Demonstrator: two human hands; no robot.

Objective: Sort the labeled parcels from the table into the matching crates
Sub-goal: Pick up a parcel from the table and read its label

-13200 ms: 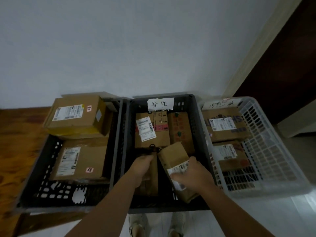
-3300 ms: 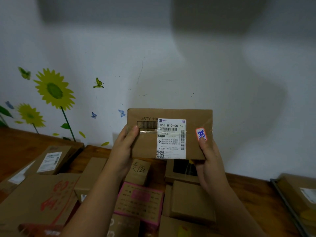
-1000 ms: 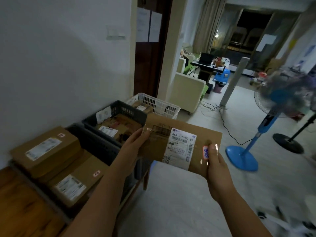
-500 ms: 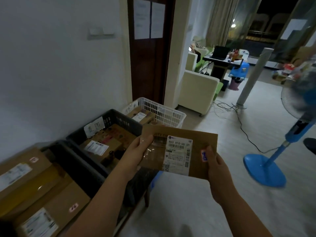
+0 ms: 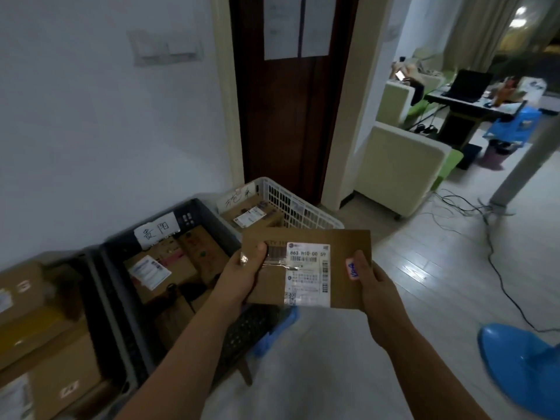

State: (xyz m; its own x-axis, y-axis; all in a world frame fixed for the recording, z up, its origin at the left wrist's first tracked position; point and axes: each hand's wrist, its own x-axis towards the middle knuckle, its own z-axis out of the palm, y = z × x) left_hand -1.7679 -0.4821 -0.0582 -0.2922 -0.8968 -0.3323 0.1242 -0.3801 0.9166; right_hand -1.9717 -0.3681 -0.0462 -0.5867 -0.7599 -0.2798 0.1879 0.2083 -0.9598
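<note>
Parcel (image 5: 306, 268), a flat brown cardboard one, hangs in the air between your two hands with its printed face turned up toward you. Your left hand (image 5: 242, 278) grips its left edge, thumb on the front and fingers behind. Your right hand (image 5: 374, 287) grips the right edge the same way, its thumb lying just beside the small handwritten sticker (image 5: 353, 269) without covering it. Held by the edges like this, the white shipping label (image 5: 315, 259) between your thumbs is left bare. I judge that is the point: you need the mark to match a crate tag. The sticker's writing is too small for me to read, so I cannot tell which crate is the right one.

Below and to the left of your left hand stands the dark crate (image 5: 209, 213), already holding several parcels, with a paper tag (image 5: 156, 230) on its far wall. Just beyond the parcel's top edge is the white crate (image 5: 291, 204), with its own handwritten tag (image 5: 238, 197) and at least one labelled box inside. Farther left of your left hand, another dark crate (image 5: 91, 313) holds larger boxes. All three stand in a row along the white wall (image 5: 106, 131).

Under your right hand lies pale floor (image 5: 424, 283), crossed by loose cables (image 5: 497, 268), with a blue fan base (image 5: 527, 365) low to the right. A dark door (image 5: 291, 116) stands beyond the white crate, and an armchair (image 5: 400, 168) sits well beyond your right hand.
</note>
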